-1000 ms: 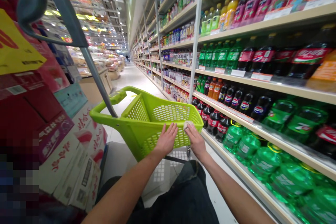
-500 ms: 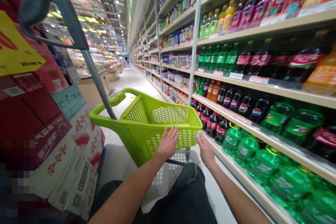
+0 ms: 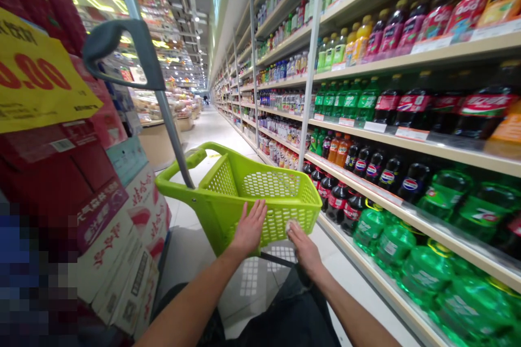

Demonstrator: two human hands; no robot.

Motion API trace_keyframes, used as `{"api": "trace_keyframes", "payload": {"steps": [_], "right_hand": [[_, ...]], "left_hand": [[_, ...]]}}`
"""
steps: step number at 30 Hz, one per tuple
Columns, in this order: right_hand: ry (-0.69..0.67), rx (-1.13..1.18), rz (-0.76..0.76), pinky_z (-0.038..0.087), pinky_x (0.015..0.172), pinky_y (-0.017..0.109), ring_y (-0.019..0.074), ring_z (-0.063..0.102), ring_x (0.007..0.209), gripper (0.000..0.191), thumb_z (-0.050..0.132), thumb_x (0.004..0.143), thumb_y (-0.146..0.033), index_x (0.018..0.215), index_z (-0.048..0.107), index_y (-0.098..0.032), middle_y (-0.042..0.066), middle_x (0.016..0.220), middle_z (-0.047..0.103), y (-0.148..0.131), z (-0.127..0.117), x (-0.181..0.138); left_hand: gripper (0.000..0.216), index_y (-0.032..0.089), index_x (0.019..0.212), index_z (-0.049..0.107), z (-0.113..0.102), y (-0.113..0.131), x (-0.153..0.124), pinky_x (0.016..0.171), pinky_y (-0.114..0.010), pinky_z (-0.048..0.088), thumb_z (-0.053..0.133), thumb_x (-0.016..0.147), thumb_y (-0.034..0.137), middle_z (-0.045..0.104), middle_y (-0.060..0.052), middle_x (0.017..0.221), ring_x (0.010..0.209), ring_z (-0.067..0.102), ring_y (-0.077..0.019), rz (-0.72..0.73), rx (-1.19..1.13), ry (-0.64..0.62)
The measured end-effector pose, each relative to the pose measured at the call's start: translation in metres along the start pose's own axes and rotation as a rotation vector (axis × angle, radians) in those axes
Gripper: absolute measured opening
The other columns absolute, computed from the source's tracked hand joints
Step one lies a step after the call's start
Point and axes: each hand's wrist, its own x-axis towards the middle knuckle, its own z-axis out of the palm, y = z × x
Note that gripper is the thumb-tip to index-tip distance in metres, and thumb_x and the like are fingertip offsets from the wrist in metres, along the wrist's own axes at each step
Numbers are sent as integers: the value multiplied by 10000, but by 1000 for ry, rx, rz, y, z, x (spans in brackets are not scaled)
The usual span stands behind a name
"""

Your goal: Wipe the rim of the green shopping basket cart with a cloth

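A lime-green rolling shopping basket with perforated walls stands in front of me, its grey pull handle raised at the left. My left hand lies against the near side wall just under the rim, fingers stretched out. In my right hand a small crumpled white tissue is pinched at the fingertips, at the same wall farther right. Whether the tissue touches the plastic I cannot tell. The part of the basket I can see into shows bare green walls.
Shelves of bottled drinks run along the right, with large green bottles at the bottom. Stacked cartons under a yellow price sign stand close on the left. A white tiled aisle stretches ahead.
My right hand with the tissue has moved left along the basket wall, away from its right corner, closer to my left hand. The view has shifted slightly, so the surroundings sit farther right.
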Motion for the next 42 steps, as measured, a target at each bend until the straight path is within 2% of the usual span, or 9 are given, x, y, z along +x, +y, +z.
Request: {"api": "trace_keyframes", "payload": {"steps": [7,13,17,19,25,30,32,37,42], "right_hand": [[69,39,-28,313,1056,389,160,250,1297,557,340,760,32,1240,480,-215,33,1341,418,-17,-12,52],[-38,51,-111,399,996,335,139,351,1246,551,348,772,27,1215,501,-261,12,1279,493,-31,7,30],[41,66,-73,321,1054,386,157,259,1294,558,340,782,16,1264,447,-245,14,1360,391,-48,6,61],[53,57,-86,330,1050,381,158,251,1296,543,336,786,17,1254,462,-228,24,1351,406,-51,12,67],[-64,28,-213,463,931,311,146,368,1237,498,346,807,-7,1222,496,-238,51,1244,529,-53,26,33],[8,75,-163,322,1049,405,180,232,1303,525,340,797,19,1259,457,-199,69,1358,394,-71,20,76],[11,76,-193,325,1047,388,171,229,1304,513,345,796,22,1246,473,-188,74,1329,434,-74,27,79],[-73,71,-282,418,975,346,158,284,1282,461,360,809,3,1202,517,-181,91,1237,532,-84,41,55],[-49,101,-223,323,1048,400,185,215,1311,451,357,821,-12,1229,491,-151,101,1337,419,-108,36,94]], "left_hand": [[630,105,1350,255,-1,-22,-20,1071,-501,122,337,725,123,172,-81,1456,1346,109,-209,-59,22,28],[679,109,1356,241,-4,-36,-35,1067,-502,138,368,689,117,179,-91,1455,1347,102,-210,-65,50,26],[675,111,1357,236,-6,-39,-39,1068,-500,128,365,694,109,204,-95,1448,1345,111,-212,-98,45,42],[672,116,1358,233,-6,-40,-41,1069,-498,122,367,700,114,205,-93,1449,1344,116,-213,-105,41,52],[658,106,1353,245,-4,-50,-52,1073,-494,122,370,707,143,172,-88,1457,1348,97,-210,-123,40,74],[631,119,1343,268,-7,-57,-56,1074,-493,111,349,717,128,198,-81,1451,1345,117,-196,-174,21,91],[635,115,1344,269,-6,-58,-59,1074,-497,106,355,715,128,203,-86,1449,1345,115,-201,-178,16,104],[629,92,1338,281,-8,-64,-67,1069,-505,128,363,716,140,206,-95,1446,1340,139,-216,-196,13,91],[617,89,1334,289,-11,-67,-69,1067,-505,141,359,724,147,229,-94,1438,1334,165,-217,-225,3,107]]}}
